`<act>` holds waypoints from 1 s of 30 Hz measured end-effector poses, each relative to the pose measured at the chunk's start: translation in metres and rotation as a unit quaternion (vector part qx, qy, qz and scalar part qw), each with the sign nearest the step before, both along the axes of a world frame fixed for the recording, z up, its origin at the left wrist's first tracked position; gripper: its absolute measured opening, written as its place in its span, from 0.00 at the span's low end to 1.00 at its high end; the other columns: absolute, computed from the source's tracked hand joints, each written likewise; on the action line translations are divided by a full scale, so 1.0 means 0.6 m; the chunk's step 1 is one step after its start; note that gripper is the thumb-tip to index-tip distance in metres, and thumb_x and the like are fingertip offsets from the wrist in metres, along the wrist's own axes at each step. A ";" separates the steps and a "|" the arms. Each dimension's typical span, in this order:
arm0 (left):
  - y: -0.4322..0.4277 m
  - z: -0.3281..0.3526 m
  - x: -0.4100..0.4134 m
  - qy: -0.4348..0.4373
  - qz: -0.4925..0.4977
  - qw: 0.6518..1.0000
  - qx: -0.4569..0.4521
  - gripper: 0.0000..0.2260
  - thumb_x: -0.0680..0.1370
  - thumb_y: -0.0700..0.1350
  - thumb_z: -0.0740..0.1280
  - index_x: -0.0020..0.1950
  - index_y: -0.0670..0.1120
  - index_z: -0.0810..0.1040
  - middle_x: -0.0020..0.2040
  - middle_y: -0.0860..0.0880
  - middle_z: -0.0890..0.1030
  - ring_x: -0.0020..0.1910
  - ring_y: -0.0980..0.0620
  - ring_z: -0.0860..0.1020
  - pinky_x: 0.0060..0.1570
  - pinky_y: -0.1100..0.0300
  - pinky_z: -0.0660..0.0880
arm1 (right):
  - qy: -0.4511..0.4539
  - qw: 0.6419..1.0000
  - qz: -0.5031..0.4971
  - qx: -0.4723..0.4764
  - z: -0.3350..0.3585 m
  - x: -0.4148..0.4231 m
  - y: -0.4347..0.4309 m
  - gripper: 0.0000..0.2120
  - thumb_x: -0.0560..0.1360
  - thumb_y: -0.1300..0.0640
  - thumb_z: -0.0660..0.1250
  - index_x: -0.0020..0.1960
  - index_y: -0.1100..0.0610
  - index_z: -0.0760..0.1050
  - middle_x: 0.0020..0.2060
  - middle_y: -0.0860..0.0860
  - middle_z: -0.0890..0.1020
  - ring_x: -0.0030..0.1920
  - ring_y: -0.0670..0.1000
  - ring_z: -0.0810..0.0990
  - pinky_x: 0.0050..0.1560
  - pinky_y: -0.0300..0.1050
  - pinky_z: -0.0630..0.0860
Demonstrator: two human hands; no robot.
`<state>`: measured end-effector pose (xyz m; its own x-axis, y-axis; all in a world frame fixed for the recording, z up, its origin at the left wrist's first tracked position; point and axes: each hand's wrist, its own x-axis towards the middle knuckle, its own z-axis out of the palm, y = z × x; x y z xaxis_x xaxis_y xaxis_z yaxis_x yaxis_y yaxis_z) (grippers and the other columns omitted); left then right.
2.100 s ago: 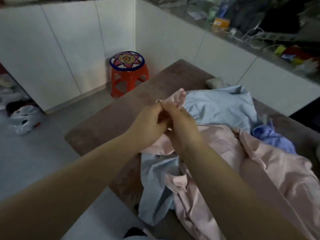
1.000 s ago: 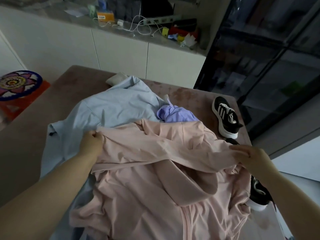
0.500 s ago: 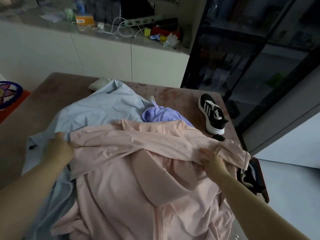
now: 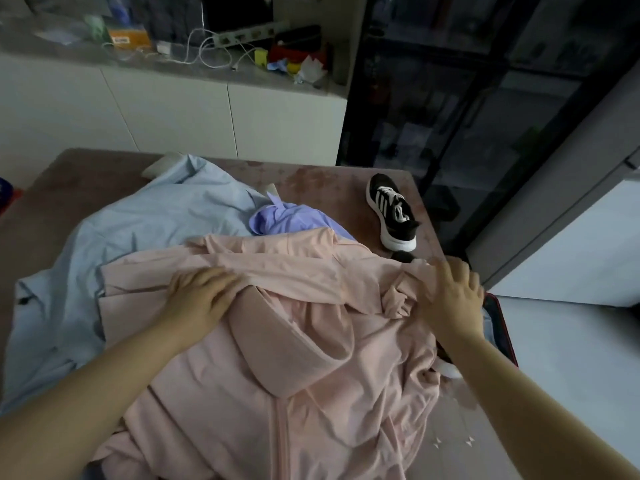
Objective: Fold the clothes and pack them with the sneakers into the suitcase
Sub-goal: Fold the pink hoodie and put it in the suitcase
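The left hand [image 4: 201,301] presses flat, fingers relaxed, on the pink jacket [image 4: 277,375] in the middle of the surface [image 4: 69,188]. The right hand [image 4: 450,299] lies spread on the jacket's bunched cuff at the right edge, above the suitcase [image 4: 500,327]. A sneaker [image 4: 394,213] sits on the bare far corner.

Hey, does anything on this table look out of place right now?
One black sneaker sits in the open, but what looks like its mate is mostly buried under the pink zip jacket near the right hand.

The left hand [image 4: 201,299] has slid inward across the pink jacket [image 4: 277,358], seemingly flattening it.
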<state>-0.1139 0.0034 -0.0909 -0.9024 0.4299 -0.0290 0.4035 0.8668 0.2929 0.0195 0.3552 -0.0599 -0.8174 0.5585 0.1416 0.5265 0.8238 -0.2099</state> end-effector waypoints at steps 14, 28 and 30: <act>0.332 0.191 0.062 0.000 -0.166 0.980 0.110 0.26 0.78 0.47 0.63 0.74 0.48 0.59 0.70 0.49 0.70 0.66 0.46 0.69 0.66 0.54 0.57 | 0.176 0.905 -0.043 -0.385 0.185 -0.008 0.176 0.08 0.78 0.63 0.57 0.43 0.59 0.72 0.38 0.55 0.77 0.40 0.55 0.78 0.46 0.50 0.77; 0.410 0.371 0.081 -0.162 -0.132 0.927 0.311 0.14 0.69 0.50 0.75 0.51 0.52 0.77 0.42 0.55 0.79 0.44 0.57 0.77 0.46 0.66 0.74 | 0.214 0.863 0.265 -0.373 0.326 -0.006 0.062 0.04 0.74 0.59 0.68 0.49 0.57 0.78 0.37 0.52 0.81 0.35 0.45 0.79 0.37 0.37 0.77; 0.376 0.383 0.074 -0.114 -0.116 0.950 0.265 0.08 0.70 0.49 0.73 0.36 0.51 0.76 0.30 0.57 0.73 0.32 0.60 0.70 0.33 0.68 0.67 | 0.219 0.856 0.268 -0.383 0.326 -0.019 0.055 0.07 0.72 0.57 0.71 0.49 0.57 0.77 0.37 0.51 0.81 0.34 0.44 0.78 0.35 0.36 0.75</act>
